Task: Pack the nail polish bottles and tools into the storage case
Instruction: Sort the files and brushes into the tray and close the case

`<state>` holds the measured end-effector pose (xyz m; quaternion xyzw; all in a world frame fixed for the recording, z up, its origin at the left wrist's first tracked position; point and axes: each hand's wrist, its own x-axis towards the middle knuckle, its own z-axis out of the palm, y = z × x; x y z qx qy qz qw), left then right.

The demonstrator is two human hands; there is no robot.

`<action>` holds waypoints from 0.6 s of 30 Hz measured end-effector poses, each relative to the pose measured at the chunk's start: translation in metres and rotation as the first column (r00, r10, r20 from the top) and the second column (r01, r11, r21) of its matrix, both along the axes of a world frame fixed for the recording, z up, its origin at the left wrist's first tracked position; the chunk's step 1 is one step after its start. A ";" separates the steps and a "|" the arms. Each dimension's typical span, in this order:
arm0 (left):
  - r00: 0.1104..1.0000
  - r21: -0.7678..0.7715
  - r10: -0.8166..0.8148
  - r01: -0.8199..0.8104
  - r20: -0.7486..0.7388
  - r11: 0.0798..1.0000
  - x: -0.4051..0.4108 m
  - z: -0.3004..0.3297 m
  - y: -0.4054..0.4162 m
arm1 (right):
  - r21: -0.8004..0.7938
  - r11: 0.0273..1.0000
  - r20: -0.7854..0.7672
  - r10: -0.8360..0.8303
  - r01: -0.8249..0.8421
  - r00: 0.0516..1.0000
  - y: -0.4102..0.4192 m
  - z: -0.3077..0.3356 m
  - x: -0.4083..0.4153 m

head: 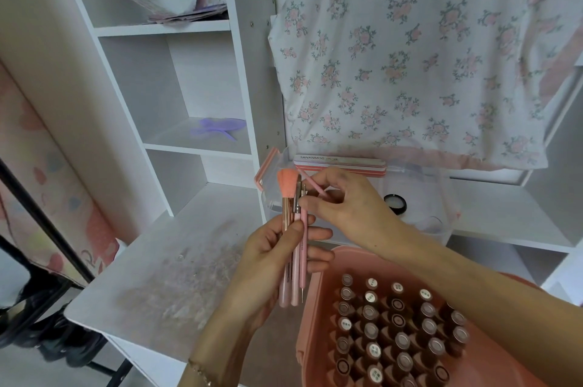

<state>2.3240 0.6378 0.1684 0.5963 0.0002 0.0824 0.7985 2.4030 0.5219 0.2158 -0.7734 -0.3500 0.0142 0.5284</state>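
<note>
A home room: white shelving unit [176, 77], hanging floral cloth [410, 55].

One head-worn wide-angle view looks forward and down, close over the desk [176, 260].

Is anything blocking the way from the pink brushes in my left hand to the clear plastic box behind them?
Only your right hand, pinching a thin pink stick, hangs between the brushes and the box.

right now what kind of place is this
Probably a home nail-care desk: a pink case full of polish bottles, brushes held in the left hand, white shelves and a floral cloth.
</note>
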 end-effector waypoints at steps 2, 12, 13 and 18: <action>1.000 0.031 0.017 -0.017 0.018 0.999 -0.001 0.001 0.000 | 0.047 0.999 0.009 0.004 -0.004 1.000 -0.001 0.002 -0.001; 0.991 -0.160 0.120 -0.128 -0.062 0.979 0.000 0.000 0.001 | 0.360 0.916 -0.177 -0.119 0.177 0.977 -0.015 0.001 0.009; 0.988 -0.196 0.137 -0.149 -0.071 0.969 0.001 -0.001 0.002 | 0.375 0.909 -0.153 -0.136 0.185 0.979 -0.016 -0.001 0.008; 0.976 -0.314 0.210 -0.220 -0.066 0.924 0.004 -0.002 0.001 | 0.379 0.914 -0.133 -0.099 0.143 0.986 -0.013 -0.014 -0.003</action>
